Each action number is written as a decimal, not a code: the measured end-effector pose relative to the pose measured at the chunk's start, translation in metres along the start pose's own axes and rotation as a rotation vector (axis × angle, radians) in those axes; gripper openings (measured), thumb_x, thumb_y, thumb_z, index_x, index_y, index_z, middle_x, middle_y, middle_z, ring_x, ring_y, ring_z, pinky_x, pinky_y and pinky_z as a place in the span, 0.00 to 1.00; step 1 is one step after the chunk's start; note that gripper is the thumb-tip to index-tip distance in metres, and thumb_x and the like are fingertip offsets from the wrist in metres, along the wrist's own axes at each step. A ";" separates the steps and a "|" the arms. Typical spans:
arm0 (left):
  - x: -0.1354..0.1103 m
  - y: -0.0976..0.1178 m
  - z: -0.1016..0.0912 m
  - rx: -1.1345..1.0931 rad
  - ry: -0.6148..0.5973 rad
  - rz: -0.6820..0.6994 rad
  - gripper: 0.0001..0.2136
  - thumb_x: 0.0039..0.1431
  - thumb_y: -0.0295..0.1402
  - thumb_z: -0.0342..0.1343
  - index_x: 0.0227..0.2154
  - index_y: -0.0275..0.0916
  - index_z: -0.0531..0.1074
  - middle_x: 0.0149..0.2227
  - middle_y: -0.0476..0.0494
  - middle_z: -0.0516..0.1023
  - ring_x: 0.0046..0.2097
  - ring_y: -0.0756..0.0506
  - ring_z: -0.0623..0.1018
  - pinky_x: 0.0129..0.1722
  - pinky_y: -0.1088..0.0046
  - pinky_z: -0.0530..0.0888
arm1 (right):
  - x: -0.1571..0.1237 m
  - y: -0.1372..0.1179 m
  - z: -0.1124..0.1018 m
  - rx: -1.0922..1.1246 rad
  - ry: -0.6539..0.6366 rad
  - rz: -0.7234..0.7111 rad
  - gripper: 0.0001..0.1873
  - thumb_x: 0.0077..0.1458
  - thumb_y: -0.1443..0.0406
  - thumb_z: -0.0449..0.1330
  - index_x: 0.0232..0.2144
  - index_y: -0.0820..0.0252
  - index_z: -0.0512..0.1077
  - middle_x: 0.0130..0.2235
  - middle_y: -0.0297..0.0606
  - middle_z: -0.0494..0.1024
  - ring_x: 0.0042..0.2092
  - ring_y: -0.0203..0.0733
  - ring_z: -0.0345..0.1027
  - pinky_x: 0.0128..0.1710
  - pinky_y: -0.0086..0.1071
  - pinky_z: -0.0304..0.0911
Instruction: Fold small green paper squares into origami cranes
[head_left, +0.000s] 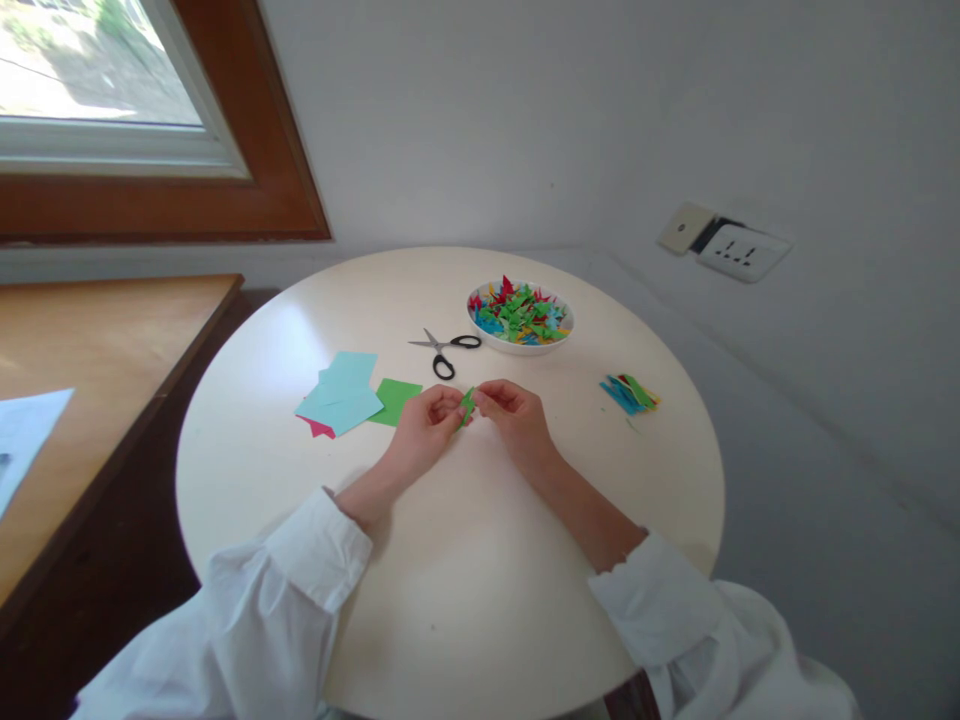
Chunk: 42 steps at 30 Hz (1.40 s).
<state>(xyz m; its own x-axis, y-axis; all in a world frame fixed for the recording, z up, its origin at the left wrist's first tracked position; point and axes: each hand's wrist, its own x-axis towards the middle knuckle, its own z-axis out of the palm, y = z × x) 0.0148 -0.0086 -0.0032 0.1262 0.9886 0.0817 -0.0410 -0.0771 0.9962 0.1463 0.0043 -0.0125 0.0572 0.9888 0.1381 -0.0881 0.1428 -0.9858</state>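
A small folded piece of green paper (467, 403) is pinched between my two hands above the round cream table (450, 560). My left hand (424, 430) grips its left side with curled fingers. My right hand (510, 415) pinches its right side. Just behind my left hand lie flat paper sheets: light blue (341, 395), green (396, 399) and a pink corner (321, 429). Black-handled scissors (444, 350) rest closed beyond my hands.
A white bowl (519, 345) full of small folded coloured paper pieces stands at the back of the table. A small pile of coloured paper strips (630, 393) lies to the right. A wooden ledge (97, 350) with a white sheet is at the left, under a window. A wall socket (742, 250) sits at right.
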 end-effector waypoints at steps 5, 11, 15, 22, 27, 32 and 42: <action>0.000 0.001 0.000 -0.034 -0.015 -0.018 0.09 0.43 0.34 0.61 0.25 0.35 0.69 0.21 0.49 0.73 0.24 0.52 0.71 0.24 0.76 0.64 | 0.000 0.003 -0.001 0.022 -0.007 -0.008 0.09 0.38 0.61 0.64 0.21 0.60 0.71 0.21 0.30 0.72 0.25 0.33 0.64 0.29 0.30 0.62; 0.000 0.000 0.000 -0.051 -0.038 -0.019 0.09 0.42 0.35 0.61 0.25 0.35 0.70 0.21 0.49 0.73 0.24 0.52 0.70 0.24 0.77 0.64 | 0.001 0.003 -0.004 0.035 -0.081 0.018 0.11 0.37 0.60 0.64 0.25 0.60 0.73 0.26 0.33 0.75 0.28 0.35 0.67 0.33 0.31 0.63; 0.000 0.001 0.000 -0.042 -0.050 -0.028 0.10 0.42 0.35 0.61 0.25 0.34 0.70 0.21 0.49 0.73 0.24 0.52 0.71 0.24 0.77 0.64 | 0.000 0.002 -0.004 0.002 -0.083 0.013 0.10 0.37 0.60 0.64 0.23 0.61 0.73 0.25 0.32 0.75 0.28 0.35 0.66 0.33 0.31 0.62; 0.002 -0.008 -0.001 -0.037 -0.067 -0.024 0.09 0.43 0.33 0.61 0.27 0.34 0.70 0.24 0.48 0.75 0.27 0.52 0.73 0.28 0.77 0.68 | -0.001 -0.001 -0.002 -0.020 -0.038 0.002 0.09 0.35 0.61 0.64 0.20 0.60 0.71 0.23 0.31 0.73 0.27 0.35 0.65 0.29 0.30 0.62; 0.002 -0.014 -0.003 -0.018 -0.066 -0.020 0.08 0.43 0.32 0.60 0.27 0.34 0.70 0.22 0.50 0.74 0.24 0.53 0.72 0.25 0.79 0.65 | -0.001 -0.002 -0.001 -0.057 -0.043 -0.027 0.08 0.36 0.61 0.63 0.19 0.60 0.70 0.22 0.31 0.72 0.27 0.35 0.64 0.29 0.31 0.62; 0.002 -0.010 -0.003 -0.092 -0.002 -0.071 0.12 0.41 0.34 0.62 0.29 0.34 0.71 0.20 0.50 0.73 0.22 0.53 0.70 0.21 0.79 0.62 | -0.001 0.003 -0.002 -0.056 -0.076 -0.008 0.12 0.39 0.59 0.63 0.27 0.60 0.73 0.27 0.34 0.75 0.30 0.36 0.67 0.32 0.32 0.63; 0.001 -0.005 -0.004 -0.160 0.078 -0.130 0.13 0.38 0.35 0.64 0.27 0.34 0.70 0.20 0.50 0.74 0.22 0.53 0.70 0.22 0.79 0.62 | -0.002 0.002 -0.002 -0.105 -0.088 -0.037 0.09 0.37 0.61 0.65 0.22 0.60 0.71 0.26 0.35 0.75 0.30 0.38 0.68 0.33 0.33 0.64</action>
<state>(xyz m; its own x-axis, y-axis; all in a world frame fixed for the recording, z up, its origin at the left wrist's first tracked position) 0.0108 -0.0063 -0.0078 0.0635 0.9964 -0.0560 -0.1870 0.0670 0.9801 0.1481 0.0027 -0.0148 -0.0293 0.9836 0.1781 0.0173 0.1786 -0.9838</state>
